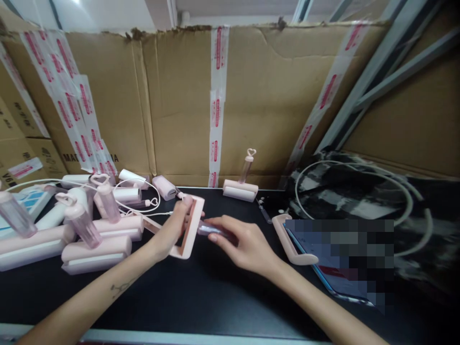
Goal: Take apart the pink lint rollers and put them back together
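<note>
My left hand (176, 223) is closed around a pink lint roller frame (194, 225), an open rectangular shell with no white roll in it. My right hand (242, 239) grips a clear pinkish handle (205, 228) between thumb and fingers. One end of the handle meets the side of the frame; whether it is fastened there I cannot tell. Most of the handle is hidden by my right fingers. To the right of my right hand lies a pink curved roller cover (289, 242), partly over the edge of a phone (334, 268).
Several lint rollers with heart-topped handles (84, 223) crowd the left of the black table (215, 302). Another lint roller (240, 190) stands at the back by the cardboard wall (179, 105). A black plastic bag (334, 187) and a pale loop of cable (409, 196) are at right.
</note>
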Demonstrator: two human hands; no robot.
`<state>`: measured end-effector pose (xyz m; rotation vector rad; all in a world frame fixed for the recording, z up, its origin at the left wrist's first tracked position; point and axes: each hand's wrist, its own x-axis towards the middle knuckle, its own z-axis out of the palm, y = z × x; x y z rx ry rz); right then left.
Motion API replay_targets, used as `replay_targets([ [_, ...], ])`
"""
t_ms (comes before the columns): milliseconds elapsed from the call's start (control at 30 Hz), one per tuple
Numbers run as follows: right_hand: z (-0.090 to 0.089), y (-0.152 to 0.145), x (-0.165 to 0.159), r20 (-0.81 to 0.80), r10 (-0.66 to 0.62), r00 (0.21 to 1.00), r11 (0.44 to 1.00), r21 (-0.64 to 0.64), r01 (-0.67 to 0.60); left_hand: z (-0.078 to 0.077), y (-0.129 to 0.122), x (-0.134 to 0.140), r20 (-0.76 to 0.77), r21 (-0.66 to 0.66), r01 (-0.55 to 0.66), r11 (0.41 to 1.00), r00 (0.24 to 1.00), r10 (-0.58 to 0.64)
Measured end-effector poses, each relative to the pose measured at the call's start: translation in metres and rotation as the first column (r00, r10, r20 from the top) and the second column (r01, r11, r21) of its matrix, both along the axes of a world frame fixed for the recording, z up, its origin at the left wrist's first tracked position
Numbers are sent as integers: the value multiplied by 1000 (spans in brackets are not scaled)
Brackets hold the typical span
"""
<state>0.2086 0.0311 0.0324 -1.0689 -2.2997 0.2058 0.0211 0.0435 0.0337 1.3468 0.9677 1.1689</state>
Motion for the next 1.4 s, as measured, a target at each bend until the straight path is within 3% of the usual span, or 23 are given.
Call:
replay_targets([
  [67, 3, 11, 6, -166, -111, 980, 993, -69, 101, 11, 5, -13, -181, 226, -67, 972, 977, 110],
  [100, 3, 17, 9, -240, -164, 957, 983, -125, 137, 16, 8, -20, -333, 363, -80, 928, 919, 209],
  [167, 3, 25, 14, -281, -243, 929, 957, -226, 182, 21, 11, -32, -624, 544, -8, 839, 664, 412],
  [233, 2, 30, 17, -126, -305, 944, 931, -247, 268, 19, 13, -40, -772, 596, 95, 797, 342, 536],
  [267, 2, 31, 19, -4, -342, 940, 917, -220, 332, 16, 14, -43, -799, 594, 138, 793, 217, 561],
  [333, 2, 30, 22, 210, -396, 894, 892, -144, 429, 8, 16, -45, -822, 564, 225, 795, 59, 566],
  [400, 1, 30, 25, 338, -390, 857, 885, -119, 450, -1, 17, -45, -843, 508, 322, 799, -6, 538],
  [533, -3, 31, 29, 470, -292, 833, 893, -179, 414, -4, 17, -40, -880, 438, 425, 792, 21, 475],
  [600, -4, 32, 29, 497, -269, 825, 897, -183, 403, 1, 17, -35, -884, 440, 374, 816, 23, 466],
  [700, -5, 31, 28, 518, -263, 814, 904, -164, 396, 11, 27, -21, -887, 445, 193, 874, -38, 460],
  [767, -5, 30, 26, 527, -269, 806, 906, -147, 397, 18, 43, -9, -891, 439, 94, 894, -82, 446],
  [900, -7, 26, 24, 531, -294, 795, 907, -108, 407, 32, 89, 7, -929, 344, 21, 939, -135, 344],
  [1033, -8, 24, 24, 527, -304, 793, 907, -93, 410, 37, 117, -2, -957, 249, -11, 969, -155, 244],
  [1200, -8, 21, 26, 533, -311, 787, 904, -89, 418, 30, 111, -32, -954, 291, 66, 954, -49, 295],
  [1400, -3, 19, 23, 541, -292, 788, 898, -128, 421, 26, 80, -42, -901, 405, 89, 910, 206, 382],
])
